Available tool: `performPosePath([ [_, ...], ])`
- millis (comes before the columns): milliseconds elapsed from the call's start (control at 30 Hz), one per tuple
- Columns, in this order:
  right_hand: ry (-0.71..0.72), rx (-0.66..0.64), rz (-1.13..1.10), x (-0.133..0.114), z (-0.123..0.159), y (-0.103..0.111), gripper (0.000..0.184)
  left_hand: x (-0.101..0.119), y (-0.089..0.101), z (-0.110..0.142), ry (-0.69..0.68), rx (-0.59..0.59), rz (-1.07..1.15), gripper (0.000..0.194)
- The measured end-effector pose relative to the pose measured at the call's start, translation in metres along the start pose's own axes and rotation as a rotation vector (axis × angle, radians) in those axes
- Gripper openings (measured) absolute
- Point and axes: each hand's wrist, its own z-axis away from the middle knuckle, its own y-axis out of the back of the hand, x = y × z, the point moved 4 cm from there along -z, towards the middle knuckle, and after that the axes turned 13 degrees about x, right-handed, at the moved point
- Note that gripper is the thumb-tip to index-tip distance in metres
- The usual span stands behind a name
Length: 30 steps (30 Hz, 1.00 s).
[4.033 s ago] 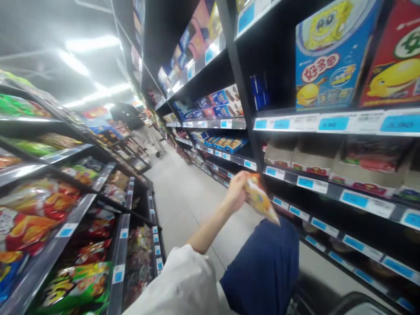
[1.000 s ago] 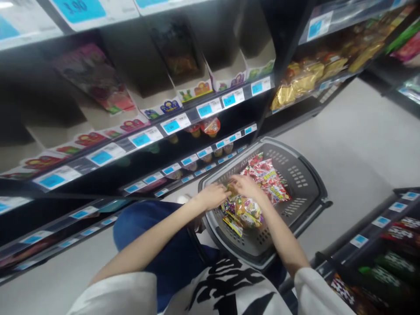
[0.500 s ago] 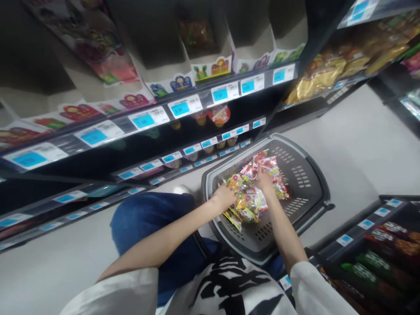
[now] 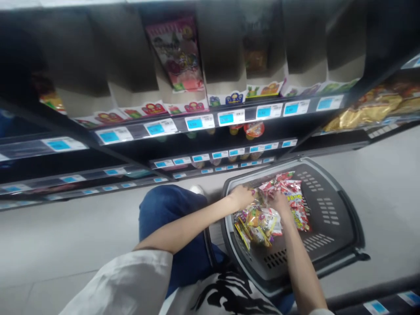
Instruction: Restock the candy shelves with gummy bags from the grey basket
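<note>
A dark grey shopping basket (image 4: 344,214) stands on the floor at the right, in front of the low shelves. Inside lie red snack packets (image 4: 297,199) and a heap of yellow and multicoloured packets (image 4: 259,221). My left hand (image 4: 242,197) is at the basket's near left rim, fingers curled onto the edge of the multicoloured heap. My right hand (image 4: 281,202) reaches in from below and rests between the two heaps, its fingers tucked down against a red packet. Both forearms are bare, with white sleeves at the bottom of the view.
My knee in blue trousers (image 4: 164,210) is left of the basket. Black shelves with blue price tags (image 4: 226,118) run across; cardboard display boxes hold a pink packet (image 4: 179,52). Gold packets (image 4: 364,111) sit at the right, and another shelf edge (image 4: 377,291) is close behind the basket.
Four seconds ago my left hand held an orange packet up in the aisle. Since then both hands have gone into the basket; in the last half second they have shifted a little among the packets.
</note>
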Motion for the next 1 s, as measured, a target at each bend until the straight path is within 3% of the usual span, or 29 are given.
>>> performPosePath([
  [200,0.066,0.080,-0.449,-0.015,0.005,0.036,0.035,-0.017,0.024,-0.016,0.171,0.226,0.163,0.042],
  [267,-0.013,0.078,-0.675,-0.017,0.012,0.045,0.039,-0.022,0.026,-0.019,0.230,0.288,0.258,0.045],
  [433,-0.416,-0.007,-1.288,-0.012,0.028,0.059,0.049,-0.030,0.022,-0.022,0.269,0.408,0.511,0.046],
  [500,-0.449,0.037,-1.436,-0.015,0.030,0.066,0.047,-0.034,0.019,-0.022,0.313,0.446,0.682,0.049],
  [600,-0.347,0.110,-1.590,-0.031,0.034,0.073,0.041,-0.036,0.013,-0.023,0.392,0.453,0.993,0.048],
  [667,-0.278,0.098,-1.640,-0.046,0.038,0.072,0.040,-0.036,0.011,-0.025,0.442,0.492,1.241,0.044],
  [767,-0.168,0.042,-1.644,-0.066,0.046,0.066,0.046,-0.041,0.015,-0.025,0.554,0.654,1.534,0.043],
  [867,-0.069,0.030,-1.497,-0.071,0.051,0.061,0.046,-0.049,0.023,-0.024,0.679,0.817,1.642,0.044],
  [1000,0.061,-0.008,-1.157,-0.066,0.050,0.059,0.038,-0.055,0.034,-0.023,0.698,0.883,1.684,0.045],
])
